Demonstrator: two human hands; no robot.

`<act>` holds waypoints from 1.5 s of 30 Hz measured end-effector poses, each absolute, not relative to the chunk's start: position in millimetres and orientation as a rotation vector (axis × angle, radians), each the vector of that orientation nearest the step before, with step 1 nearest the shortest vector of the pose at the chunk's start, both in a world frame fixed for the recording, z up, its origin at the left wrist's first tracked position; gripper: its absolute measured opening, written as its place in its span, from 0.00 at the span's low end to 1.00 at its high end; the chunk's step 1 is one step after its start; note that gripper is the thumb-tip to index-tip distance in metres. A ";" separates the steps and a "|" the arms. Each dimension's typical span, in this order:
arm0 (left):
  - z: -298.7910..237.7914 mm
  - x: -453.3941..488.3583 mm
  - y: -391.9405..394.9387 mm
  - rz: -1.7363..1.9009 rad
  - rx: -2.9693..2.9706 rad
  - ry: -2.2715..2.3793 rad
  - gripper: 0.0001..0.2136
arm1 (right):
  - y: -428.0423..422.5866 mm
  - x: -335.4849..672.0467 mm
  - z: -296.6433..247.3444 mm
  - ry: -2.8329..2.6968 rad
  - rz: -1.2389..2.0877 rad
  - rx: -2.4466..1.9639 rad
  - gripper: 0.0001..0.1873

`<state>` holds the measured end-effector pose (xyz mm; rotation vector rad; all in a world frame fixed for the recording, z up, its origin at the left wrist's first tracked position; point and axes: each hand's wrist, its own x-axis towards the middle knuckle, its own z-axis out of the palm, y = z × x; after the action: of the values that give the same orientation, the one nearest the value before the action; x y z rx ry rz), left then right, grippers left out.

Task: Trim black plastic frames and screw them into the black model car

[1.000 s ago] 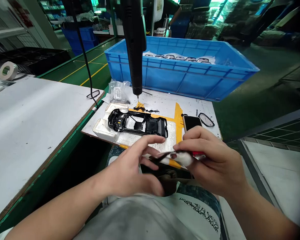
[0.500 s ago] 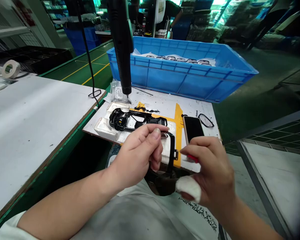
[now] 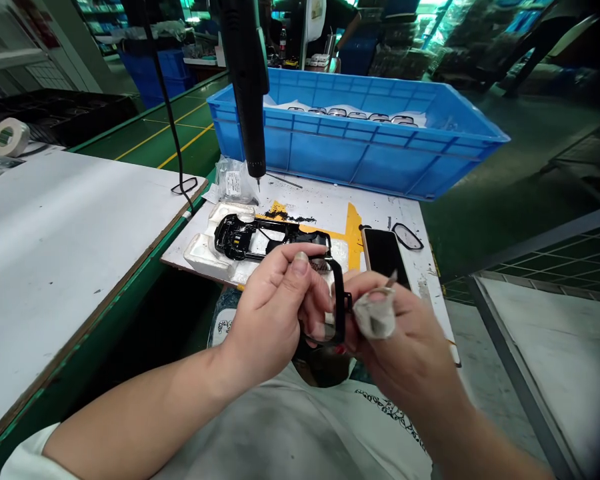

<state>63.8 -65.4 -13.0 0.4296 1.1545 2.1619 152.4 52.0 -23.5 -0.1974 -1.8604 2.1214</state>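
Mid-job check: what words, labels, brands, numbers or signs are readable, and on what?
None can be read.
White label on the plastic bag: print too small.
Tape roll, inside its ring: too blurred.
Bottle at the back: too small.
Pale clothing: dark print, letters or pattern, cannot tell.
Black frame: no legible marking.

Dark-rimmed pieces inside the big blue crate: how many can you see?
6 pieces, side by side in one row, seen over the near wall of the blue crate; more may be hidden.
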 end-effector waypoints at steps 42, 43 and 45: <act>-8.9 71.4 -64.9 2.068 0.155 1.138 0.11 | 82.5 141.4 -0.5 -2.510 0.279 0.149 0.39; -7.5 71.7 -64.7 2.067 0.149 1.125 0.11 | 82.4 140.1 -0.3 -2.529 0.275 0.155 0.43; -5.0 71.7 -64.7 2.069 0.147 1.118 0.11 | 81.5 139.0 -1.2 -2.538 0.276 0.160 0.45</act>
<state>71.7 -64.7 -5.0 0.1472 1.1182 2.0693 139.0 81.5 -1.2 0.1597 -2.5383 0.2762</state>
